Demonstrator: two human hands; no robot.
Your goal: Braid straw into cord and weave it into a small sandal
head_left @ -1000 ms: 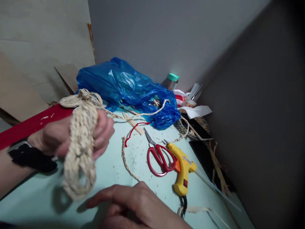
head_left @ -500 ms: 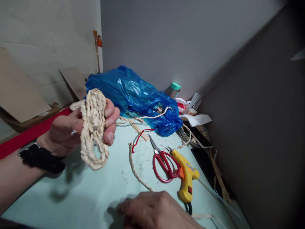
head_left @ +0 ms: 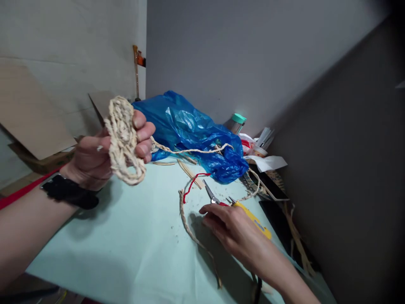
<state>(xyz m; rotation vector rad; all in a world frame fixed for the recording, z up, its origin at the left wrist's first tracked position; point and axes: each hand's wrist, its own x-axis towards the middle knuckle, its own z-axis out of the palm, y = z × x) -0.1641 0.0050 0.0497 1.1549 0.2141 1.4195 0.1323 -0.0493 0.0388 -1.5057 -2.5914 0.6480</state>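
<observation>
On the left, my left hand point(head_left: 91, 157) is raised above the table, its fingers and thumb closed around a coiled straw braid point(head_left: 122, 124). The coil is long and flat, with an open loop at its lower end. Lower right, my right hand point(head_left: 236, 230) hangs over the scissors point(head_left: 209, 192) and a yellow glue gun point(head_left: 257, 223). Its fingers are loosely bent and apart. It covers most of the scissors' red handles and part of the glue gun; whether it touches them I cannot tell. A loose length of braid point(head_left: 186, 223) lies beside it.
Red yarn point(head_left: 193, 182) and flat straw strips point(head_left: 190, 171) lie near a blue plastic bag point(head_left: 186, 122) at the back. Behind stands a jar with a green lid point(head_left: 238, 118). Grey panels close off the back and right; cardboard point(head_left: 30, 114) leans at left.
My right hand has moved up and forward from the bottom edge to above the scissors and glue gun. My left hand has lifted the coiled braid slightly. The view has shifted a little.
</observation>
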